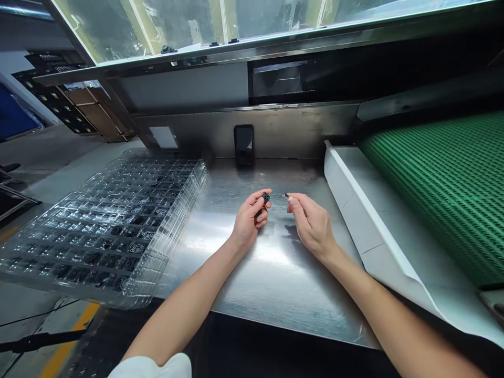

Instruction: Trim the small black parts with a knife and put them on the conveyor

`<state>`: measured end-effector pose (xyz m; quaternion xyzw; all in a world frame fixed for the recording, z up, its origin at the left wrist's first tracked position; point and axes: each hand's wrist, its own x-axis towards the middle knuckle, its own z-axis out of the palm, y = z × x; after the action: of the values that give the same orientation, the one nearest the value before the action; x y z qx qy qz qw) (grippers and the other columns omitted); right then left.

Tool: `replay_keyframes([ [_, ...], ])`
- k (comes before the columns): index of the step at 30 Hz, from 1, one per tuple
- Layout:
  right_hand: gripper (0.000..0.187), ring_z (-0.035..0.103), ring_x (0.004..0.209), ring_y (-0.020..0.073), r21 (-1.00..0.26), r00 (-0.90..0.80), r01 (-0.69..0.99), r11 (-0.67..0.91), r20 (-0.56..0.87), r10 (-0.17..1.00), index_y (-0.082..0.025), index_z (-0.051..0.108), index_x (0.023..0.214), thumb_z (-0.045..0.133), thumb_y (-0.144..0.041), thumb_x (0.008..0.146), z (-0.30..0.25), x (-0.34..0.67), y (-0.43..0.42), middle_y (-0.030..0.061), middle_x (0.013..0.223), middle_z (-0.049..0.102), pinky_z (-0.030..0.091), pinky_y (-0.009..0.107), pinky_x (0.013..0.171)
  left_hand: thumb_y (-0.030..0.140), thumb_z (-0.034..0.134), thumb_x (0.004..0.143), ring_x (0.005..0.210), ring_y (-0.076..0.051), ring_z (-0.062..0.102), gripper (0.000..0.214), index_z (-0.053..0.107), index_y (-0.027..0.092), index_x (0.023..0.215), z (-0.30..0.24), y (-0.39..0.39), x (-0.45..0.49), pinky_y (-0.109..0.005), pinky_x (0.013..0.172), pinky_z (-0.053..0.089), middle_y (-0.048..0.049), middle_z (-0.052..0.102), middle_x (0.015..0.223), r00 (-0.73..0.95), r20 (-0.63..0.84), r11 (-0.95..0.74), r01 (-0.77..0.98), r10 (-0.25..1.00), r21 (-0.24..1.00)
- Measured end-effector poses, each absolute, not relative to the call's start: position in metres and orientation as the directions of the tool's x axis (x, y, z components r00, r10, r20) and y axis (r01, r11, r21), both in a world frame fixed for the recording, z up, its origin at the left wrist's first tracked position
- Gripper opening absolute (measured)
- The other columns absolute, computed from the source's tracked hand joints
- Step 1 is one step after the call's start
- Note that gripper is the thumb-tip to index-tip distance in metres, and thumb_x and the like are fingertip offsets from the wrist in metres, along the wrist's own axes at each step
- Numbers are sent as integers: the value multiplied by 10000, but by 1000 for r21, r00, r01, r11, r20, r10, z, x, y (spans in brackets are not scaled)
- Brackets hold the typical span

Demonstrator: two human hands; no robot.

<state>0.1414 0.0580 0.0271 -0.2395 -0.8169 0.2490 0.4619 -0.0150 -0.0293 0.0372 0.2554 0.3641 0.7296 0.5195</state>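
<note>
Over the metal work surface (252, 283), my left hand (249, 218) is closed on a small round black part (266, 198) with a spoked face, pinched between thumb and fingers. Just right of it, my right hand (313, 220) is pinched round a small slim tool (285, 196) with a dark tip; its kind is too small to tell. A short gap separates the tip from the black part. To the left lies a stack of clear plastic trays (165, 252), whose pockets hold several round black parts (137, 248) of similar look.
A black phone (244, 144) leans against the back metal wall. On the right, a white chute (366, 226) with a raised edge borders a green conveyor belt (444, 184). A lit, framed panel (268, 21) overhangs the rear.
</note>
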Motion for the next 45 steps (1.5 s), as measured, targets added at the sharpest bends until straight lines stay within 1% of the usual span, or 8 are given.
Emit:
replay_keyframes([
  [3, 385, 649, 890, 211, -556, -503, 150, 817, 668, 548, -197, 674, 1101, 420, -479, 1166, 24, 139, 54, 48, 1012, 693, 439, 320, 771, 320, 783, 862, 529, -19, 294, 417, 661, 177, 1234, 37, -31, -10, -144, 458, 182, -3, 533, 862, -296, 1, -183, -587, 955, 789],
  [7, 470, 621, 752, 198, -522, -520, 209, 827, 657, 546, -202, 692, 973, 420, -535, 1164, 19, 138, 55, 40, 898, 693, 404, 329, 703, 330, 790, 865, 537, -27, 310, 425, 661, 190, 1246, 38, -34, -7, -146, 468, 204, -1, 551, 847, -270, 15, -180, -597, 963, 782],
  [12, 497, 606, 715, 184, -490, -522, 208, 847, 676, 520, -200, 700, 953, 405, -537, 1170, 18, 138, 54, 37, 874, 692, 382, 325, 696, 326, 796, 858, 535, -33, 305, 429, 662, 192, 1243, 38, -35, -5, -151, 471, 212, 5, 549, 821, -249, 6, -162, -613, 968, 773],
  [17, 503, 572, 671, 175, -493, -510, 219, 842, 678, 530, -202, 690, 939, 396, -535, 1176, 19, 137, 51, 26, 828, 672, 360, 312, 675, 307, 780, 873, 539, -34, 306, 399, 662, 188, 1234, 40, -36, -5, -150, 475, 231, 1, 554, 828, -256, 5, -169, -624, 967, 763],
  [26, 548, 576, 682, 187, -477, -481, 282, 833, 681, 553, -198, 684, 922, 363, -565, 1173, 20, 139, 55, 33, 809, 666, 350, 324, 684, 298, 786, 874, 537, -25, 297, 374, 673, 185, 1212, 40, -37, -5, -149, 478, 237, 6, 534, 837, -252, 24, -180, -620, 967, 763],
  [30, 530, 567, 681, 186, -468, -501, 260, 845, 683, 532, -198, 676, 917, 374, -555, 1169, 21, 138, 53, 34, 805, 660, 352, 321, 687, 296, 786, 872, 535, -26, 301, 383, 674, 187, 1221, 42, -37, -5, -148, 479, 235, 5, 538, 826, -272, 11, -184, -617, 962, 765],
  [35, 504, 563, 672, 185, -522, -523, 246, 817, 638, 565, -201, 684, 928, 396, -545, 1157, 21, 137, 52, 31, 783, 645, 354, 316, 674, 283, 783, 868, 532, -29, 299, 384, 676, 186, 1225, 42, -36, -6, -152, 475, 235, 4, 541, 820, -285, -20, -169, -621, 958, 766],
  [45, 458, 571, 680, 168, -509, -515, 212, 835, 668, 538, -196, 678, 914, 431, -491, 1162, 21, 138, 53, 15, 794, 648, 361, 318, 690, 274, 775, 883, 521, -22, 314, 380, 671, 178, 1236, 43, -37, -7, -150, 471, 258, 9, 548, 815, -281, -32, -161, -634, 959, 756],
])
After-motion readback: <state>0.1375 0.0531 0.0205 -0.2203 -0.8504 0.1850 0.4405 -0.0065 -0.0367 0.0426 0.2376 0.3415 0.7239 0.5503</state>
